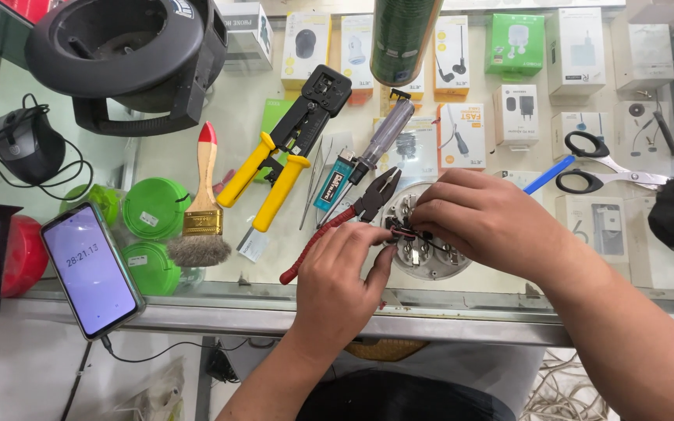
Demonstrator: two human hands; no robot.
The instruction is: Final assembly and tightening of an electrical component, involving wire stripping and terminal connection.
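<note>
A round white part [424, 261] with metal terminals lies on the glass counter [462, 320]. My left hand [341, 277] rests at its left edge, fingertips pinching thin red and black wires [401, 231] on top of it. My right hand [489, 218] covers the part's upper right, its fingers closed on the same wires. Red-handled pliers [337, 222] lie just left of the part, partly under my left hand.
Yellow-handled crimping tool [286, 152], a screwdriver with a clear handle [380, 144], tweezers [312, 183], a paintbrush [200, 206], scissors [598, 168] and a blue pen [548, 174] lie on the glass. A phone [91, 269] leans at left. A black round device [130, 54] stands far left.
</note>
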